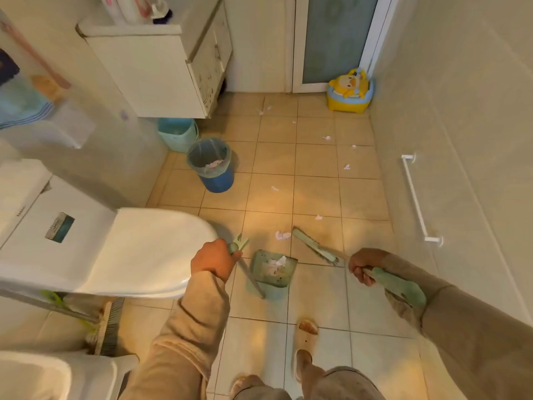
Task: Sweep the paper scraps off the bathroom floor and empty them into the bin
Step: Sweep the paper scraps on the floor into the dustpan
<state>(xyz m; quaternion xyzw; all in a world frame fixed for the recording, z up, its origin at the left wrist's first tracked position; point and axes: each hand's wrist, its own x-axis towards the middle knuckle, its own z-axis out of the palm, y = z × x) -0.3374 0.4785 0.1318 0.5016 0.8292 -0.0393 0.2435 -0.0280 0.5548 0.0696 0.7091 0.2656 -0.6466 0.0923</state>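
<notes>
My left hand (pixel 212 259) grips the top of the dustpan's long handle. The green dustpan (pixel 272 269) rests on the tiled floor with a few white paper scraps in it. My right hand (pixel 364 269) holds the green broom handle. The broom head (pixel 314 246) touches the floor just right of the pan. A paper scrap (pixel 282 235) lies just beyond the pan, beside the bristles. Several more scraps are scattered farther out, such as one scrap (pixel 347 167) near the right wall. The blue bin (pixel 212 166), lined with a bag, stands ahead on the left with paper inside.
The white toilet (pixel 129 252) is close on my left. A light blue bucket (pixel 178 133) sits under the wall cabinet (pixel 161 70). A yellow child's potty (pixel 350 90) stands by the door. A second broom (pixel 108 327) leans beside the toilet. My slippered foot (pixel 305 339) is behind the dustpan.
</notes>
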